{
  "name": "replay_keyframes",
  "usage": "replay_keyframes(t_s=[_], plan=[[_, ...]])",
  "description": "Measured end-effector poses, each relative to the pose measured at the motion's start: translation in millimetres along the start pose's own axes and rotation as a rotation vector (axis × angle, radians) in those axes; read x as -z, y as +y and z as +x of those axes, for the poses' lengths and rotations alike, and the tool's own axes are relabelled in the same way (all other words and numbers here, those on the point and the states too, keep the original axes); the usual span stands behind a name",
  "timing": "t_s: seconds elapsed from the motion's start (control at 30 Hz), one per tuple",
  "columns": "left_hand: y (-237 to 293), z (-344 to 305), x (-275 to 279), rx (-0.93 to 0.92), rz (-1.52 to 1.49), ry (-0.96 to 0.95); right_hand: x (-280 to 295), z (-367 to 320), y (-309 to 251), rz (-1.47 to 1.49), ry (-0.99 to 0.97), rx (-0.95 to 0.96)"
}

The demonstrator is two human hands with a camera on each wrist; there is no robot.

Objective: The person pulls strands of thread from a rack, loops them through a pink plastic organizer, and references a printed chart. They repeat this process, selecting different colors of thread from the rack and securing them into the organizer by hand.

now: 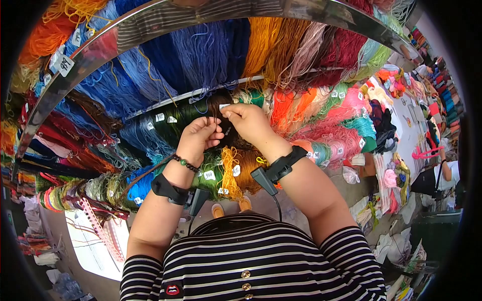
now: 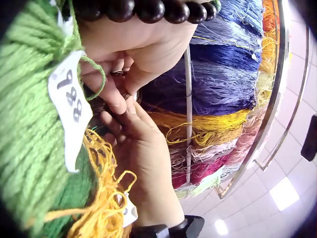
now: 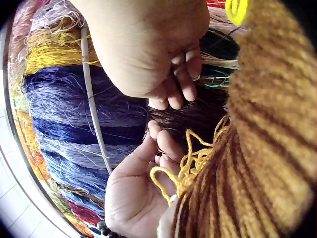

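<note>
Dark brown yarn (image 1: 217,100) (image 3: 190,116) hangs in a bundle around both hands. The left hand (image 1: 197,139) (image 2: 136,47) (image 3: 136,193) has its thumb and forefinger pinched on thin dark strands, the other fingers curled. Just right of it, the right hand (image 1: 248,123) (image 2: 148,166) (image 3: 153,49) pinches a small white tag (image 1: 224,107) at the brown yarn. The fingertips of both hands are close together; the fingers partly hide the strands. A light green skein with a numbered white tag (image 2: 73,106) stands close to the left wrist camera.
Blue skeins (image 1: 201,52) hang from a white rod (image 2: 188,114) behind the hands, under a curved metal rail (image 1: 135,24). Yellow yarn (image 1: 230,173) and golden brown yarn (image 3: 267,114) hang nearer the body. A person (image 1: 444,175) is at the far right.
</note>
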State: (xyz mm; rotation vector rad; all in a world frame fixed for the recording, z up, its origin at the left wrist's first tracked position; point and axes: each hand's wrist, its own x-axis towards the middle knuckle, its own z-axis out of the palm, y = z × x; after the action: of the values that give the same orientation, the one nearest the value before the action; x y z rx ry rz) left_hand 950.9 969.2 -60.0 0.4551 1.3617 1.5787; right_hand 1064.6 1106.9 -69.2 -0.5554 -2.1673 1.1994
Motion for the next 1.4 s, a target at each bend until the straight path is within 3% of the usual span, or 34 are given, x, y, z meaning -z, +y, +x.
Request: replay_keyframes(t_s=[0.13,0.23,0.27,0.33,0.43,0.5,0.63,0.7,0.73,0.87,0.93,1.0,1.03,1.1,1.13,1.17,1.2,1.27,1.33,1.4], plan=[[4.0,-1.7,-1.4,-0.031,0.185,0.071,11.4,-1.3,-35.0,-0.211,-0.049,0.058],[3.8,-0.6,1.4,-0.003,0.288,0.073,8.4,14.0,-31.0,-0.315,-0.015,0.587],[7.2,-2.9,3.1,-0.020,0.334,0.057,3.1,11.1,-29.5,-0.386,-0.105,0.470],[18.9,-16.9,7.6,-0.050,0.426,0.032,5.1,14.3,-26.6,-0.483,-0.153,0.481],[52.6,-61.3,26.9,-0.168,0.171,0.045,6.1,15.6,-22.2,-0.554,-0.209,0.463],[71.4,-91.9,64.1,-0.327,0.046,0.018,8.9,16.4,-23.5,-0.564,-0.206,0.486],[116.6,-173.3,153.5,-0.504,-0.254,0.183,7.3,18.1,-22.5,-0.539,-0.217,0.436],[144.3,-225.5,201.3,-0.681,-0.374,0.398,7.0,18.5,-21.5,-0.528,-0.211,0.418],[161.6,-260.3,250.1,-0.735,-0.547,0.273,6.3,19.3,-19.9,-0.523,-0.205,0.419],[217.1,-363.3,322.8,-1.246,-0.546,1.038,3.4,20.1,-14.2,-0.504,-0.198,0.408],[217.3,-410.1,380.0,-1.322,-0.286,1.198,3.5,21.9,-10.8,-0.488,-0.198,0.408],[206.6,-409.8,388.5,-1.291,-0.070,1.201,1.5,20.9,-11.9,-0.449,-0.140,0.438],[198.0,-382.6,363.1,-1.226,-0.015,1.180,2.3,19.7,-12.4,-0.433,-0.115,0.455],[172.8,-289.1,245.3,-1.026,-0.076,1.086,6.9,18.1,-15.2,-0.354,-0.097,0.427],[155.7,-248.1,205.2,-0.905,0.090,0.954,7.9,18.0,-17.7,-0.312,-0.092,0.415],[132.6,-214.2,191.8,-0.770,0.027,0.590,11.2,15.7,-23.9,-0.361,-0.075,0.433],[124.0,-184.2,135.8,-0.537,-0.011,0.400,17.0,11.9,-32.4,-0.407,-0.062,0.451],[93.4,-129.1,72.0,-0.201,0.100,0.257,17.6,8.8,-27.2,-0.531,0.009,0.507],[60.6,-78.8,39.8,-0.063,0.209,0.033,18.4,9.3,-23.6,-0.501,0.037,0.489],[35.4,-36.9,9.4,-0.038,0.310,0.059,21.3,12.4,-19.3,-0.472,0.050,0.469]])
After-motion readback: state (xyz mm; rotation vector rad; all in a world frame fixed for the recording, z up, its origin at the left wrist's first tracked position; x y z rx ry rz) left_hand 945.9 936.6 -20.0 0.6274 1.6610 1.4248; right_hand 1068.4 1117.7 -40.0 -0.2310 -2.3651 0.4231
